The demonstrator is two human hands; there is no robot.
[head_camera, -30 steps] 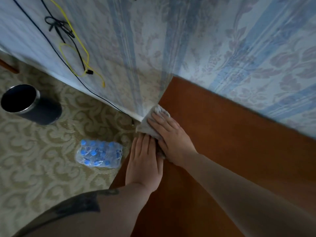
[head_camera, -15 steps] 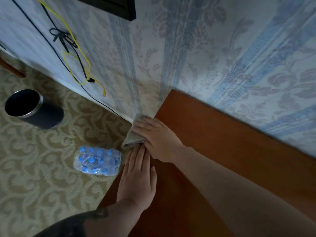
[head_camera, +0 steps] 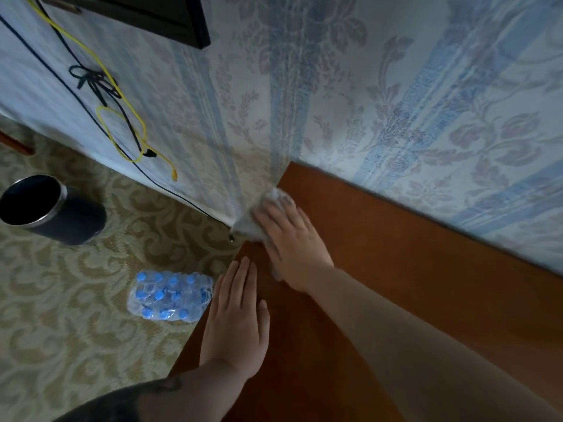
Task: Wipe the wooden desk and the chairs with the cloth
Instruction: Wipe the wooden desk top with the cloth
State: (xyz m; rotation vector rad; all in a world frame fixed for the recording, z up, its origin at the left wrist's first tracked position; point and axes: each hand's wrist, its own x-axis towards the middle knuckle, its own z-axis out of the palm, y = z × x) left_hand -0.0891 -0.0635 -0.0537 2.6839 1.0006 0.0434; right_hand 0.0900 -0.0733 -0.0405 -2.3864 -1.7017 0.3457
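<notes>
The reddish-brown wooden desk (head_camera: 411,269) runs along the patterned wall. At its far left corner lies a pale grey cloth (head_camera: 253,223), partly hanging over the desk's left edge. My right hand (head_camera: 289,242) presses flat on the cloth with straight fingers and covers most of it. Nearer to me, my left hand (head_camera: 234,321) rests flat on the desk by the left edge, fingers together and straight. No chair is in view.
On the patterned carpet left of the desk lies a wrapped pack of water bottles (head_camera: 169,295). A dark round bin (head_camera: 51,208) stands farther left. Black and yellow cables (head_camera: 122,129) hang down the wall under a dark frame (head_camera: 146,16).
My right hand slid the cloth off toward the desk's left edge, then back up into the far corner by the wall. My left hand stayed flat near the edge.
</notes>
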